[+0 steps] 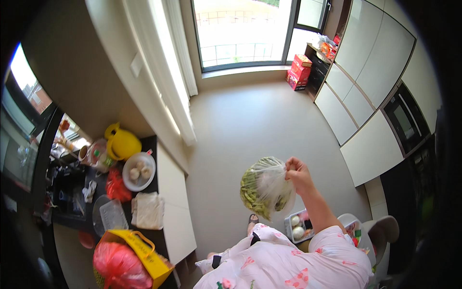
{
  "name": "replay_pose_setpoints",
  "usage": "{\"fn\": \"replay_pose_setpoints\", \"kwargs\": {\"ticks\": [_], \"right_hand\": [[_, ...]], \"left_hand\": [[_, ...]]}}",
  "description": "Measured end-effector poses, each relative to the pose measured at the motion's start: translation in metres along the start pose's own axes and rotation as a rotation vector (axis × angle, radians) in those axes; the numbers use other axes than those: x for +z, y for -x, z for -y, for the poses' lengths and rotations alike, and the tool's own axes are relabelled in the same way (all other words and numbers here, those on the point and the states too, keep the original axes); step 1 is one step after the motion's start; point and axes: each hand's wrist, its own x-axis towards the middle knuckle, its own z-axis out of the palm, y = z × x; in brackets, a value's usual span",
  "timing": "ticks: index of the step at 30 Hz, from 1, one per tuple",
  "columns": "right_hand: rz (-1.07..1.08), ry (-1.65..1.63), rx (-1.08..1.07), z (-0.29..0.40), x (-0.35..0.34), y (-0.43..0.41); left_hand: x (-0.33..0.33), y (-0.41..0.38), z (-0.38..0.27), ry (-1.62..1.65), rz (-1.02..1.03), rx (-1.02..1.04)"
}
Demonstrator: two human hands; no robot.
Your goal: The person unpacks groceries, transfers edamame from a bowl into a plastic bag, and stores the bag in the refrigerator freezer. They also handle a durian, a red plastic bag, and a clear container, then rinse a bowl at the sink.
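Note:
My right hand (298,172) is closed around the gathered top of a clear plastic bag (267,188) with green pods or beans inside, held up over the floor. Below my right forearm stands a white plastic basket (299,227) with round white vegetables or eggs in it. Beside it, near my right elbow, is a larger white container (350,220) with mixed items. My left hand is out of view; on that side a yellow paper bag (158,267) holds a pink-red plastic bag (122,265).
A dark counter on the left bears a white bowl (139,186) with round pale items, a yellow jug (126,144), a folded cloth (148,211), a red plastic bag (117,186) and a clear tray (112,215). White cabinets (353,126) line the right. Red boxes (299,72) stand near the window.

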Motion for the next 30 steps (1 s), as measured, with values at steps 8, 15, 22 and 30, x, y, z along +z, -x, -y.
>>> {"fn": "replay_pose_setpoints", "kwargs": {"ticks": [8, 15, 22, 30], "right_hand": [[-0.213, 0.218, -0.084, 0.039, -0.152, -0.152], [-0.536, 0.051, -0.224, 0.102, -0.284, -0.281], [-0.772, 0.115, -0.38, 0.201, -0.398, -0.428], [-0.915, 0.104, -0.483, 0.255, -0.563, -0.577]], "left_hand": [[0.2, -0.064, -0.158, -0.091, 0.104, -0.014], [0.287, -0.15, -0.216, -0.045, 0.161, -0.164], [0.573, -0.299, -0.573, -0.866, 0.232, 0.573], [1.136, -0.171, -0.884, -1.256, 0.818, 1.168]]}}
